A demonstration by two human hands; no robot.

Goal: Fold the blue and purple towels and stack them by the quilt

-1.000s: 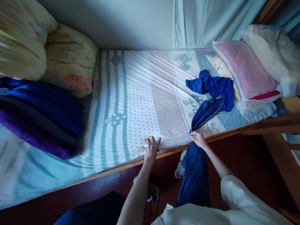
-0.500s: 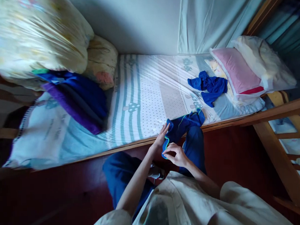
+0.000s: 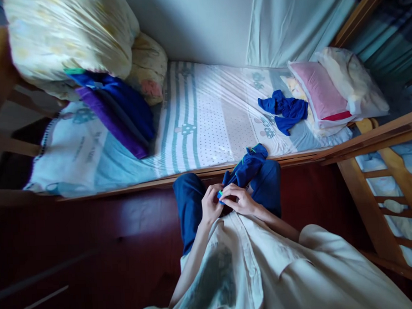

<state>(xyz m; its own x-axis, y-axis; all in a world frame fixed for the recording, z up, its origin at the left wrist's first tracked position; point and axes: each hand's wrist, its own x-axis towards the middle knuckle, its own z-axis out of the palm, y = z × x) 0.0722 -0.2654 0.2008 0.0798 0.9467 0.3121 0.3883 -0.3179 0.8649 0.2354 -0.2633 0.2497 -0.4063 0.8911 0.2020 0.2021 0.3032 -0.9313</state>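
1. The blue garment with green trim (image 3: 249, 164) lies over the right knee, its near end between both hands.
2. The left hand (image 3: 212, 203) pinches that end, fingers curled closed.
3. The right hand (image 3: 238, 198) pinches beside it, thumb and fingertips nearly together.

Pale wall (image 3: 200, 27), light curtain (image 3: 279, 28), dark red floor (image 3: 128, 240)

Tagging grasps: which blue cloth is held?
The green-trimmed blue cloth by the bed edge, one end in the left hand and right hand. Neither touches the crumpled blue cloth near the pink pillow or the folded blue cloth.
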